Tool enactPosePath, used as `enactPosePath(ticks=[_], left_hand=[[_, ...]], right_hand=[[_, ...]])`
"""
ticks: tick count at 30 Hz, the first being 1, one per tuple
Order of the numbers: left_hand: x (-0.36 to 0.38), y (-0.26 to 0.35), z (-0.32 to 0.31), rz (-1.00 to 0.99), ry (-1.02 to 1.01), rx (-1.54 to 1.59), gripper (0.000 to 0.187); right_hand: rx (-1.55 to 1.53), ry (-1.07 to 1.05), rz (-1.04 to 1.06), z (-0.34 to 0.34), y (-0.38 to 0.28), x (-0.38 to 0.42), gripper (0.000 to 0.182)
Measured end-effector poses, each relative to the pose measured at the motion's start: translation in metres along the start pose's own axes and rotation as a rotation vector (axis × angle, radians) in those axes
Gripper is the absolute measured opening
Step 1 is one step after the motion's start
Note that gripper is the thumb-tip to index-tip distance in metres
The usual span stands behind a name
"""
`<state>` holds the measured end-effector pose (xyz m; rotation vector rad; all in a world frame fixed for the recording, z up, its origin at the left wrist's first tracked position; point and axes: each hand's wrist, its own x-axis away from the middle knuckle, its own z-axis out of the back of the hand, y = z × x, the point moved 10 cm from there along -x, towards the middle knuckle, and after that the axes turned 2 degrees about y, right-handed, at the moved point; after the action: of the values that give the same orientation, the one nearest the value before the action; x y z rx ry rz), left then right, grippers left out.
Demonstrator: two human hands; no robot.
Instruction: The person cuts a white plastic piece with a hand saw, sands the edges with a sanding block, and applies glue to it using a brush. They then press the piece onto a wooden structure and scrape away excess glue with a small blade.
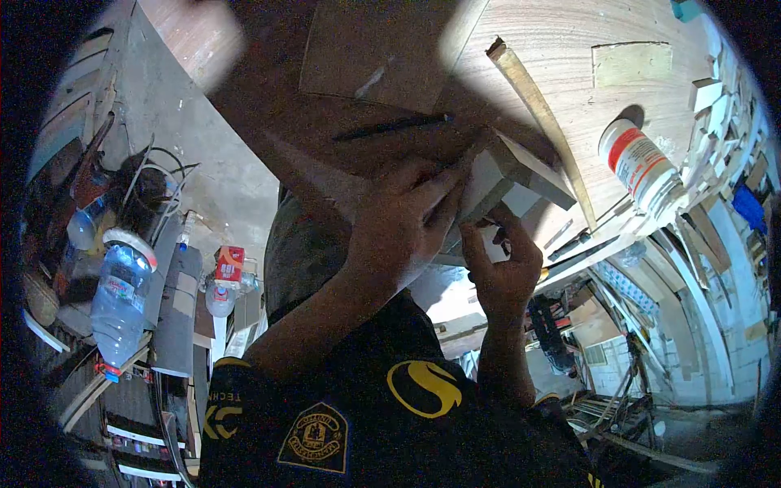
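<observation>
Above the workbench I see a small box-like piece of joined boards [530, 172], with pale inner faces and grey edges, tilted in the air. My left hand [399, 213] is closed around its left side, mostly in shadow. At the lower edge, the bent fingers of my right hand [506, 259] pinch against the piece; whether something small also sits between them is too dark to make out. A dark, thin pencil-like stick [390, 128] lies on the bench beyond my left hand. A flat rectangular board [370, 61] rests farther back.
On the bench [561, 32] lie a long narrow wood strip [541, 110] and a pale rectangular piece [631, 65]. A white bottle with red bands [639, 163] stands at the right, near many offcuts [720, 106]. At the left are a plastic water bottle [122, 297] and a red box [230, 264].
</observation>
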<state>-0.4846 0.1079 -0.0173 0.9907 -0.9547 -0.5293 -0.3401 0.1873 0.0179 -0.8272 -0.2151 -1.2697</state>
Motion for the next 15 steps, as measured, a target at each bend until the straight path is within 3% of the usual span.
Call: enactPosePath(ticks=[2,4,7,15], left_hand=[[0.002,-0.006,-0.004,0.049,-0.010,0.036,0.028],[0.002,0.001,-0.001,-0.043,0.028,-0.159,0.026],[0.003,0.001,0.002,-0.021,0.043,-0.108,0.026],[0.001,0.008,0.005,-0.103,0.050,-0.176,0.025]], right_hand=[[0.045,-0.009,0.062,0.000,-0.007,-0.001,0.031],[-0.040,-0.016,0.001,0.000,-0.008,-0.002,0.039],[0.076,0.004,0.142,0.002,-0.019,-0.003,0.040],[0.057,-0.007,0.144,0.001,-0.017,-0.003,0.043]])
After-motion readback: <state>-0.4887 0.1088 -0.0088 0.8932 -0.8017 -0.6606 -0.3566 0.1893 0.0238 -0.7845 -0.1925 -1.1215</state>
